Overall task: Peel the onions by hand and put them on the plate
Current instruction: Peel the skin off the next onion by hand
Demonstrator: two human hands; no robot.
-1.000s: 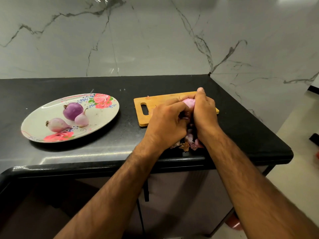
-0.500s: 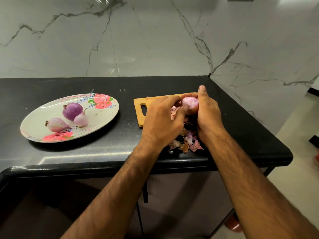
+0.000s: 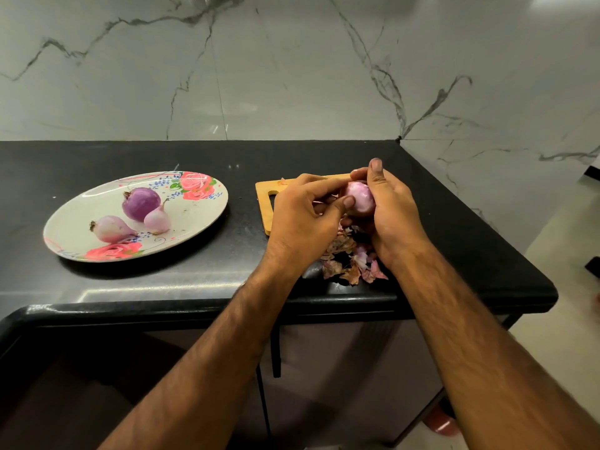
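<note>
1. While the right hand (image 3: 389, 206) cups an onion (image 3: 358, 198), the left hand (image 3: 302, 216) pinches its left side, thumb on the bulb.
2. Onion sits between both hands, over the board (image 3: 264, 203); I cannot tell its axis or where its tip points.
3. Peels (image 3: 350, 264) lie nearer; the plate (image 3: 81, 209), left, holds three onions (image 3: 141, 203).

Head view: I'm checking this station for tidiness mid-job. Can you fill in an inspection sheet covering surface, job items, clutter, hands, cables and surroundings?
Surface: glossy black counter, bearing everything below.
Job's things: flowered plate at left holds a purple onion, a pale onion and a small onion; a fourth, the held onion, is above the wooden cutting board.
Clutter: onion peels piled near the counter's front edge, under the hands.
Grippers: right hand cups the held onion; left hand pinches at its skin.
Cables: nothing seen.
Surroundings: marble wall behind; cabinet below the counter; pale floor at right.
</note>
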